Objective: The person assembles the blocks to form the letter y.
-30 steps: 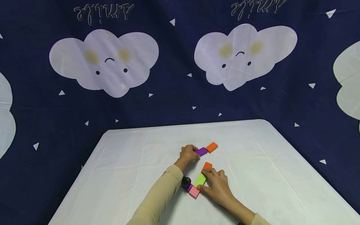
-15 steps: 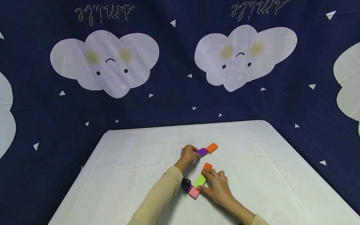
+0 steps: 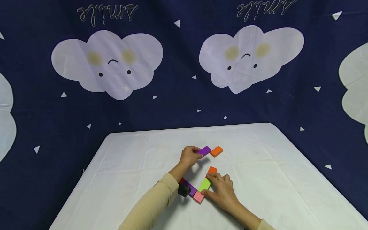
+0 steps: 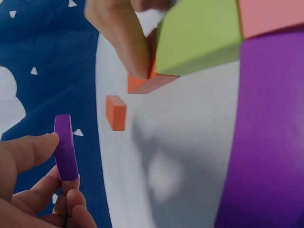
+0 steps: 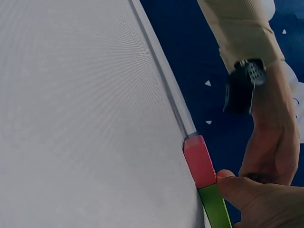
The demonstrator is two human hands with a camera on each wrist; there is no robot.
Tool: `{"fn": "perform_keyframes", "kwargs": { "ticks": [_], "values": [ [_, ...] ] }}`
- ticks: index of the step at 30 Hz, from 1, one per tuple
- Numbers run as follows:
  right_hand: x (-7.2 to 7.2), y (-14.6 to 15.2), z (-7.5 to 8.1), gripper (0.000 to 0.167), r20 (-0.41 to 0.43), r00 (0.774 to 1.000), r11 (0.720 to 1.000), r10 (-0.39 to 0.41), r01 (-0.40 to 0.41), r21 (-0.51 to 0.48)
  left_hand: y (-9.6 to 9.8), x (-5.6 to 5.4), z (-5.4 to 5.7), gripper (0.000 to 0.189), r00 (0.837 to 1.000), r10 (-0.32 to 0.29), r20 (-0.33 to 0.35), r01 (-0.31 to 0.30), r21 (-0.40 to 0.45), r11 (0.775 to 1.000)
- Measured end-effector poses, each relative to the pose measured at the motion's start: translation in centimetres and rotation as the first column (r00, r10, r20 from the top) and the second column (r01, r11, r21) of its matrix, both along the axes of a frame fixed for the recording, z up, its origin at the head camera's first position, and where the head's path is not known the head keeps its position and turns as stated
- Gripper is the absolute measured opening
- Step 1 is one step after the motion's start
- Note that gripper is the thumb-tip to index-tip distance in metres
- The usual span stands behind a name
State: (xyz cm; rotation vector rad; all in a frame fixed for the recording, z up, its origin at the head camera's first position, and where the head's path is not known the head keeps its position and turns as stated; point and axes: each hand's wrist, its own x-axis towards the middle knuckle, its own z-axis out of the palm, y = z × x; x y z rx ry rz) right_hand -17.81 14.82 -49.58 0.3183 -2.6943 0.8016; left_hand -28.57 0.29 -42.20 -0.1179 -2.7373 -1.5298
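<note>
My left hand point(image 3: 189, 156) pinches a purple block point(image 4: 65, 147) between thumb and fingers, raised above the table with a shadow below it. An orange block point(image 3: 216, 151) lies just right of it on the table. My right hand point(image 3: 222, 188) holds the sides of a row of blocks, its thumb by the joint of the pink block point(image 3: 198, 197) and the lime green block point(image 3: 205, 184), its fingers at the second orange block point(image 3: 212, 170). From the pink block another purple block point(image 3: 190, 188) runs off to the left, followed by a red block point(image 3: 181, 180) partly hidden by the left wrist.
A white-covered table point(image 3: 138, 179) carries the blocks. Behind it hangs a dark blue cloth point(image 3: 178, 105) with clouds and small triangles. A black wrist camera point(image 3: 184, 190) on the left arm hangs over the lower row.
My left hand has lifted the purple block off the table and moved slightly left and away, parting it from the far orange block. My right hand has stayed in place.
</note>
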Motion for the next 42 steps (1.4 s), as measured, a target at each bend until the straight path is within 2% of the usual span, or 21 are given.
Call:
{"fn": "perform_keyframes", "kwargs": {
  "ticks": [6, 11, 17, 22, 29, 38, 42],
  "values": [
    [0.0, 0.0, -0.1, 0.064, -0.008, 1.000, 1.000, -0.001, 0.001, 0.003, -1.8, 1.5, 0.6, 0.032, 0.999, -0.007, -0.045, 0.011, 0.067, 0.998],
    [0.0, 0.0, 0.0, 0.065, 0.010, 1.000, 1.000, -0.001, 0.001, 0.003, -3.3, 3.1, 0.9, 0.033, 0.999, -0.007, -0.034, 0.010, 0.100, 0.995],
    [0.0, 0.0, 0.1, 0.064, 0.006, 1.000, 1.000, -0.003, 0.003, 0.012, -5.2, 5.4, 0.6, 0.035, 0.999, 0.001, -0.042, 0.003, 0.103, 0.995],
    [0.0, -0.1, 0.1, 0.064, -0.005, 1.000, 1.000, -0.005, 0.005, 0.014, -6.6, 7.5, 0.1, 0.035, 0.997, 0.012, -0.076, -0.005, 0.093, 0.996],
    [0.1, -0.1, 0.1, 0.064, -0.029, 1.000, 1.000, 0.000, 0.001, 0.009, -8.2, 10.1, -0.1, 0.034, 0.994, 0.018, -0.109, -0.006, 0.108, 0.994],
    [0.0, 0.0, 0.1, 0.064, -0.014, 1.000, 1.000, 0.005, -0.004, 0.011, -9.7, 13.1, -1.8, 0.033, 0.991, 0.004, -0.134, 0.005, 0.071, 0.997],
    [0.1, -0.1, 0.1, 0.064, -0.017, 1.000, 1.000, 0.006, -0.006, 0.011, -10.2, 14.4, -2.8, 0.032, 0.995, -0.006, -0.103, 0.011, 0.051, 0.999]
  ]
}}
